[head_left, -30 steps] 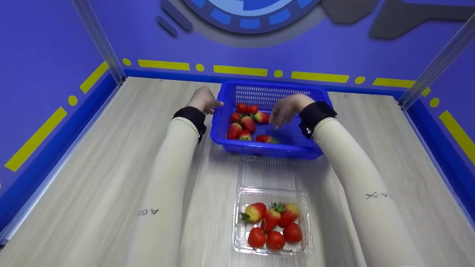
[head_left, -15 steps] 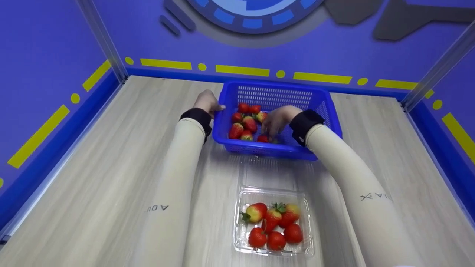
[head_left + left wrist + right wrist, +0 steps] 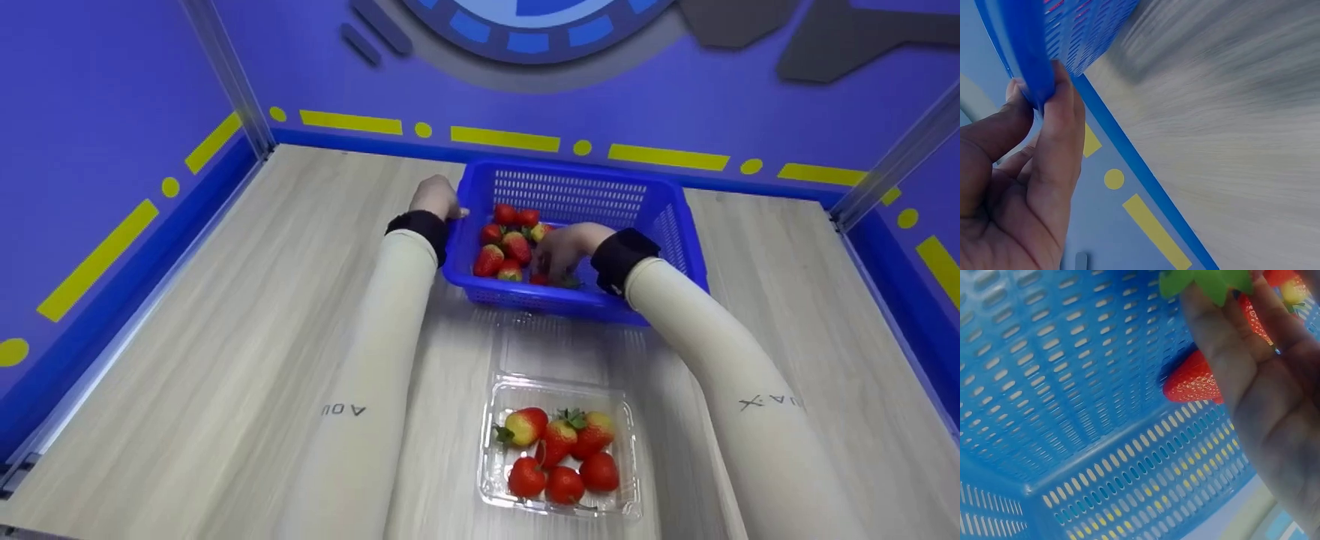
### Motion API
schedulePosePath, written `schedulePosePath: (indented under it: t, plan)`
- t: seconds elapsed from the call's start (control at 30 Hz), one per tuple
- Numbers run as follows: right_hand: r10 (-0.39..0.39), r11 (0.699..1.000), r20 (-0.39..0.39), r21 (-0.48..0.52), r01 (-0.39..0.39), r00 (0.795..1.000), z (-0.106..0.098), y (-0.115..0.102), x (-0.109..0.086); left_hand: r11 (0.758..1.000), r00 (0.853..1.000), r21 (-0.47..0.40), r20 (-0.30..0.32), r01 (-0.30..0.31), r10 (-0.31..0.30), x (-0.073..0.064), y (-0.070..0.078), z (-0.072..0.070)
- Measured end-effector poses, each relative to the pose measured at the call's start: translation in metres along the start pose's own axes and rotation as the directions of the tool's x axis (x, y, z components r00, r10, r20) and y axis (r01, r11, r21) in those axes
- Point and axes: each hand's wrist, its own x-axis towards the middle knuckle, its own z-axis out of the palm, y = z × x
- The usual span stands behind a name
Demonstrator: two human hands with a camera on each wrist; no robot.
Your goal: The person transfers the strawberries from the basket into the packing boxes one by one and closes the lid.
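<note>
The blue plastic basket (image 3: 585,300) stands at the back of the table with several strawberries (image 3: 516,247) in its left half. My left hand (image 3: 437,198) pinches its left rim; in the left wrist view the thumb (image 3: 1013,115) and fingers (image 3: 1053,135) lie on opposite sides of that rim. Inside the basket, my right hand (image 3: 562,250) reaches down with fingers bent at a strawberry (image 3: 538,279) near the front wall. Its green leaves (image 3: 1210,282) overlap the fingertips in the right wrist view. Another red strawberry (image 3: 1192,379) shows beside that hand.
A clear plastic clamshell box (image 3: 487,480) lies open in front of the basket, its lid (image 3: 551,349) folded back toward it. Several strawberries (image 3: 564,484) sit inside. Blue panels (image 3: 360,82) wall the wooden table (image 3: 300,300) at the back and sides.
My right hand has lowered from above the basket floor onto the strawberry near the front wall. My left hand has stayed at the left rim. The head view has shifted slightly.
</note>
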Motion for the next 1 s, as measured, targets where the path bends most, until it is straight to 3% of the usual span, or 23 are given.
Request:
schedulePosePath:
  t: [0.17,0.3,0.4,0.6,0.7,0.8,0.9,1.0]
  plan:
    - [0.002,1.000,-0.025,0.023,-0.002,1.000,-0.001,0.010,-0.008,0.999,1.000,-0.037,-0.016,-0.020,0.020,-0.008,0.009,0.001]
    - [0.018,1.000,-0.069,0.016,-0.017,0.997,-0.004,0.013,-0.013,0.998,0.999,-0.047,-0.011,-0.042,0.042,-0.008,0.007,0.001]
    - [0.032,0.999,-0.106,0.017,-0.031,0.994,-0.009,0.012,-0.017,0.997,0.999,-0.069,0.018,-0.035,0.037,-0.009,0.004,-0.003]
    - [0.104,0.988,-0.145,0.132,-0.085,0.984,-0.019,0.015,-0.028,0.995,0.997,-0.100,0.074,-0.018,0.025,-0.013,-0.004,-0.010]
    - [0.145,0.981,-0.194,0.157,-0.115,0.970,-0.021,0.022,-0.038,0.995,0.996,-0.083,0.059,-0.057,0.062,-0.013,-0.006,-0.008]
    - [0.154,0.977,-0.265,0.186,-0.107,0.952,-0.021,0.029,-0.050,0.992,0.993,-0.038,0.001,-0.120,0.120,-0.012,-0.006,-0.007]
    - [0.125,0.978,-0.350,0.203,-0.055,0.928,-0.022,0.035,-0.065,0.982,0.980,-0.018,-0.068,-0.189,0.187,-0.013,-0.006,-0.010]
    - [0.080,0.978,-0.445,0.208,0.016,0.892,-0.022,0.037,-0.083,0.959,0.958,-0.079,-0.116,-0.271,0.261,-0.020,-0.002,-0.019]
